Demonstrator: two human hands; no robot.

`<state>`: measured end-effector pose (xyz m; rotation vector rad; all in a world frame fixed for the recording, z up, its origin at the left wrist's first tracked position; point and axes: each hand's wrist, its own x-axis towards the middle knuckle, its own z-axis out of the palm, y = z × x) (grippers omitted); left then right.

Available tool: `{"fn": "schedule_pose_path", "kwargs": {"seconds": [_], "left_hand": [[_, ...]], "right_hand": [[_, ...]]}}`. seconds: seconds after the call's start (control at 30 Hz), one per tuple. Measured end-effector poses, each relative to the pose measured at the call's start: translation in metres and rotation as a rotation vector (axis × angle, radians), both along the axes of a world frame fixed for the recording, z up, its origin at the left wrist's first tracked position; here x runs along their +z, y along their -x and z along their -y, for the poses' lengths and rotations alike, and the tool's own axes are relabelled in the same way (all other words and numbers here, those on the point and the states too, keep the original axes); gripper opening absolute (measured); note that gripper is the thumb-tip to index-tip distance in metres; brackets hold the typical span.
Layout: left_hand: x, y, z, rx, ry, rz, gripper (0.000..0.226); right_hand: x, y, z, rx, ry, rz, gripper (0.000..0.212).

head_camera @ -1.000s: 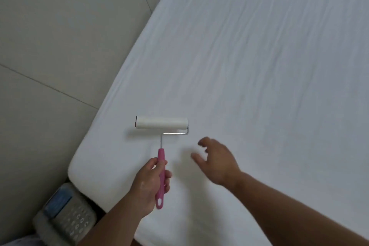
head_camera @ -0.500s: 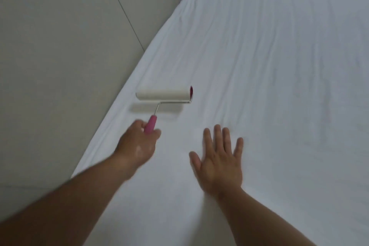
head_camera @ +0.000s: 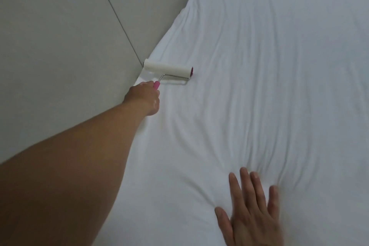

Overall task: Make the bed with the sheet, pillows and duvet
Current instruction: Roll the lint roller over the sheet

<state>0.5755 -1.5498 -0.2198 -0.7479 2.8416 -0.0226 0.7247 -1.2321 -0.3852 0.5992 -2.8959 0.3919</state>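
- At 10 o'clock of the view, by the sheet's (head_camera: 259, 66) left edge, the roller (head_camera: 167, 68) now lies on the fabric right beside the wall (head_camera: 60, 46). A sec ago it was low and near the body, at about 7 o'clock.
- L hand (head_camera: 144, 98) has pushed out w/ arm at full stretch. Fingers are wrapped tight on the pink handle (head_camera: 156, 85); only its top end shows past the fist.
- Roller drum sits crosswise to the push, its pink end cap facing 3 o'clock.
- R hand (head_camera: 251, 215) has gone from curled and lifted 1 s ago to flat on the sheet at 5 o'clock. Fingers are straight, slightly spread, holding nothing. Creases fan out from under it toward 12 o'clock, so it prob. pins the cloth while the roller runs.
- View has swung up too: the bed's far corner shows at 12 o'clock, and the grey object seen at the bottom left before is gone from view.
- For the task: sheet is on and covers the mattress, w/ long wrinkles across the mid area. This looks like lint cleaning along the wall side.
- No pillows or duvet in view, so I'd guess most of the job is left.
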Motion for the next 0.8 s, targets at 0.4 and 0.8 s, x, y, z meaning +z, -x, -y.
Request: {"fn": "schedule_pose_path", "kwargs": {"seconds": [0.4, 0.8], "left_hand": [[-0.034, -0.087, 0.027, -0.039, -0.071, -0.097, 0.037], [-0.032, -0.296, 0.005, 0.006, -0.042, 0.0, 0.038]], "right_hand": [[0.011, 0.002, 0.0, 0.008, -0.092, 0.146, 0.082], [0.011, 0.001, -0.001, -0.01, -0.147, 0.13, 0.079]]}}
